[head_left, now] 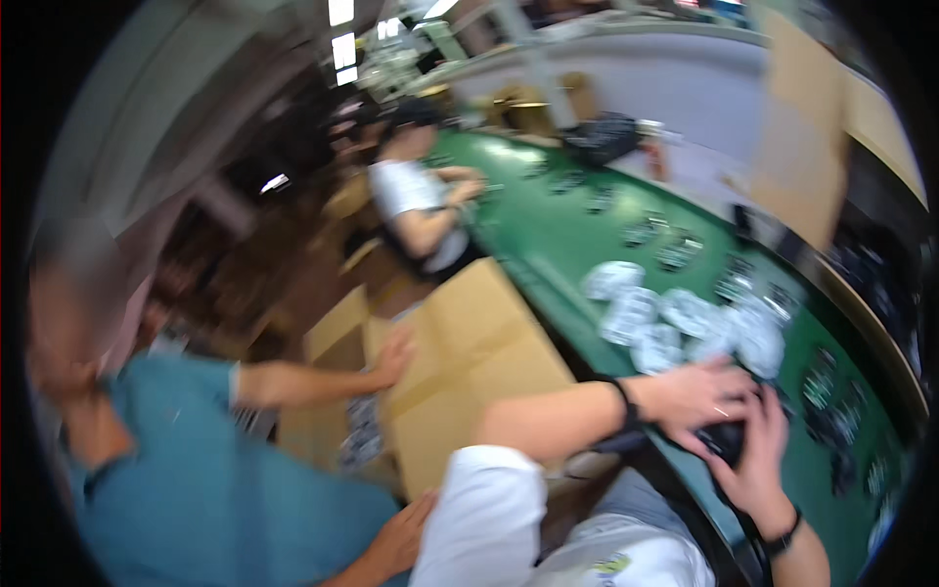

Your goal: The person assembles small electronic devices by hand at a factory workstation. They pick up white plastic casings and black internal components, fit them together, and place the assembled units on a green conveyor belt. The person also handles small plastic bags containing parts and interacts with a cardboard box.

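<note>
At the near edge of a long green workbench (548,245), both hands are around a small dark black object (726,440), too blurred and covered to name. My left hand (693,396) reaches over it from the left, fingers bent across its top. My right hand (758,455) curls around its right side. Just beyond them lies a cluster of white, crumpled-looking wrapped bundles (685,318). To the right, several small dark and clear items (820,380) lie on the bench.
A large open cardboard box (469,342) stands to my left, a co-worker in teal (225,460) holding it with both hands. Farther along the bench sits another person in white (411,196). A black bag (602,137) and a tall brown board (797,127) are at the bench's far side.
</note>
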`<state>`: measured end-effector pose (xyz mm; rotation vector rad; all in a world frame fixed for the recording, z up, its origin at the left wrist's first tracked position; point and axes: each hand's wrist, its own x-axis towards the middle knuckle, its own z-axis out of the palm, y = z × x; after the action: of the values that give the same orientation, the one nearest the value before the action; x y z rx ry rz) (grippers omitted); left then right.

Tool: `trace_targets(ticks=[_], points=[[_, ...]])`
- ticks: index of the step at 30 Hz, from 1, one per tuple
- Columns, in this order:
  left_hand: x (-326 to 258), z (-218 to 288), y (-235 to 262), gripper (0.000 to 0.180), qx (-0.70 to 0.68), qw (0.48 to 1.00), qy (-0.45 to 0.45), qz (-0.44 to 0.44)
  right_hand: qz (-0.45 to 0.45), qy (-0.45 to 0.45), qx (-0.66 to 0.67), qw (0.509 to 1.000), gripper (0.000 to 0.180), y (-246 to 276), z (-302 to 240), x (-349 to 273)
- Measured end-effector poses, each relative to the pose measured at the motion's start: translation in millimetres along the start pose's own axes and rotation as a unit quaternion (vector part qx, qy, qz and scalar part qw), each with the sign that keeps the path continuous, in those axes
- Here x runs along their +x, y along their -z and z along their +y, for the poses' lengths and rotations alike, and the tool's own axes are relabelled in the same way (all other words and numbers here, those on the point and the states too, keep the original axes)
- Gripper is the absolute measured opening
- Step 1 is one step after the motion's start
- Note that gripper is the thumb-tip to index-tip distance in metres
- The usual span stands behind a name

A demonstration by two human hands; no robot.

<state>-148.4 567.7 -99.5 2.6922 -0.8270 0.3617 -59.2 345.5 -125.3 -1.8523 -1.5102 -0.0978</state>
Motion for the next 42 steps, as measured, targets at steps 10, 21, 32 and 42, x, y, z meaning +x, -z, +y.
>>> trace_targets(ticks=[10, 21, 32, 42], points=[[-35.4, -24.1, 27.4, 0.090, 0.150, 0.973, 0.111, -0.137, -0.019, -0.028, -0.040, 0.999, 0.090, 28.0, 8.1, 7.5], [-11.9, 23.7, 2.0, 0.090, 0.016, 0.994, 0.105, 0.007, -0.132, -0.216, -0.211, 0.944, 0.086, 103.0, 42.6, -91.8], [7.5, 21.5, -52.8, 0.066, 0.055, 0.993, 0.104, -0.018, -0.121, -0.020, -0.126, 0.984, 0.058, 109.4, 18.9, -91.8], [-22.7, 0.3, -9.1, 0.052, 0.078, 0.992, 0.067, -0.072, -0.180, -0.056, -0.153, 0.970, 0.075, 97.3, 36.8, -94.0]])
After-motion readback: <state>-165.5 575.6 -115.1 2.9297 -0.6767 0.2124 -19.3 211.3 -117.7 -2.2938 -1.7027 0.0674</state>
